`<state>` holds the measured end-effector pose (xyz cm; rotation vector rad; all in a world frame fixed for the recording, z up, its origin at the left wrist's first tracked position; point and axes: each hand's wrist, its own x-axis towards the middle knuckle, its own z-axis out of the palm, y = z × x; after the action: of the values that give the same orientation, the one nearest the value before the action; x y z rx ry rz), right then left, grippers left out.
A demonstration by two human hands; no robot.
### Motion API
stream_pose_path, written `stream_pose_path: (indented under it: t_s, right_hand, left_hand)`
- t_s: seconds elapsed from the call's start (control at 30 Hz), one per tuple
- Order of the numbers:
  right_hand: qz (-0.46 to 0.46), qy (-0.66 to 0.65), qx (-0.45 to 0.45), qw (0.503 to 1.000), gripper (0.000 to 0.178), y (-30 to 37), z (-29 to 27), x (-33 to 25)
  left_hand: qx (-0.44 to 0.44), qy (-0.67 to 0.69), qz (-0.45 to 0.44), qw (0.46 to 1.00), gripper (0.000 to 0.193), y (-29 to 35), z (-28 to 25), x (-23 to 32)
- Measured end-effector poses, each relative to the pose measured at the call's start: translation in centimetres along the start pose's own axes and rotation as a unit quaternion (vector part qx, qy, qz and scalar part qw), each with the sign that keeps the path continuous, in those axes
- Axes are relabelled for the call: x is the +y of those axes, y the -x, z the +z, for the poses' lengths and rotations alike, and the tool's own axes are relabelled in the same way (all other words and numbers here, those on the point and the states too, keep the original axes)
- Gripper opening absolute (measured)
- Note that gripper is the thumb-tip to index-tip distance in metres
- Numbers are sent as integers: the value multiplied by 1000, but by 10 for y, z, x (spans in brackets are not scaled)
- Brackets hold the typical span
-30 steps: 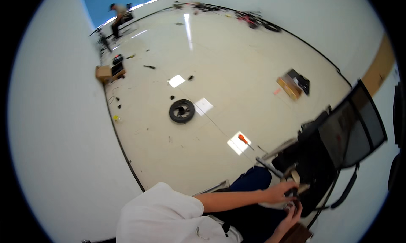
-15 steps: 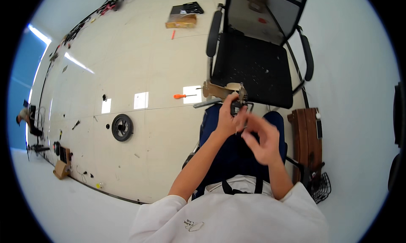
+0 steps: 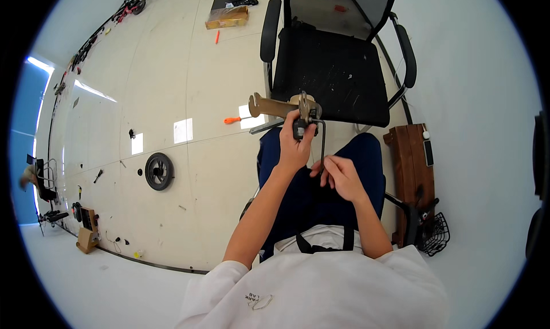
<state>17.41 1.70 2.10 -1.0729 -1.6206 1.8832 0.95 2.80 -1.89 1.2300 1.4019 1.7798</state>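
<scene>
My left hand (image 3: 294, 148) is closed around a tan-gold metal bracket (image 3: 276, 106) with curved, flared ends, held up over my lap near the black seat. A small black block (image 3: 298, 129) sits against the bracket beside my fingers. From there an L-shaped hex key (image 3: 323, 143) runs toward me, its short end at the black block's side; whether it sits in a screw is too small to tell. My right hand (image 3: 344, 179) pinches the lower end of the hex key's long arm between thumb and fingers.
A black office chair (image 3: 332, 71) stands in front of my knees. On the tiled floor to the left lie an orange screwdriver (image 3: 232, 120), a small black wheel (image 3: 159, 171) and scattered parts. A brown wooden box (image 3: 409, 168) and wire basket (image 3: 435, 235) are at my right.
My right hand has drawn back from beside the left and now grips the hex key's long end, which shows plainly. The bracket has shifted left and away from me; the whole view has moved slightly.
</scene>
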Motion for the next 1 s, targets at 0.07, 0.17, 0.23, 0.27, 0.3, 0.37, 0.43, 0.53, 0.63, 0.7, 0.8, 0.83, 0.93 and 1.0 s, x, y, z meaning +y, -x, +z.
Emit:
stream_pose_path:
  t_s: [0.07,0.17,0.23,0.27,0.3,0.37,0.43,0.53,0.63,0.7,0.8,0.83,0.93,1.0]
  right_hand:
    - [-36,-33,-28,998,26,11,10,-13]
    - [-152,-31,-38,987,33,22,15,-43]
    - [-215,-10,-41,976,42,13,8,-62]
    - [-220,-13,-13,975,46,5,6,-74]
    - [-221,-16,15,975,49,-5,5,-86]
    - [-236,63,101,964,44,-31,-6,-100]
    - [-215,125,89,965,36,-57,-28,-92]
    - [-201,205,104,952,23,-68,-41,-65]
    - [-96,208,103,968,23,-54,-42,-36]
    - [-36,156,66,985,27,-31,-34,-4]
    - [-6,22,-46,999,27,14,3,-29]
    - [-31,-5,-100,995,28,23,10,-37]
    - [-192,54,-76,977,45,23,18,-64]
    - [-224,99,-6,970,51,1,8,-88]
  left_hand:
    - [7,4,5,1000,29,-1,0,1]
    - [-9,-17,0,1000,31,2,1,5]
    - [-19,-60,37,997,32,3,0,-2]
    - [-39,-35,15,999,34,6,0,-5]
    - [-47,-25,12,999,34,7,2,-8]
    - [-59,-6,5,998,34,9,4,-10]
    - [-68,-9,5,998,35,6,10,-1]
    - [-77,-22,21,997,34,3,9,4]
    - [-51,-8,14,999,33,2,5,0]
    - [-22,11,-15,1000,32,0,3,-1]
    - [8,21,-30,999,30,-3,3,-2]
    - [11,13,-30,999,30,-3,2,-3]
    - [2,-22,-17,1000,33,1,4,3]
    - [-11,-27,75,997,34,2,4,-3]
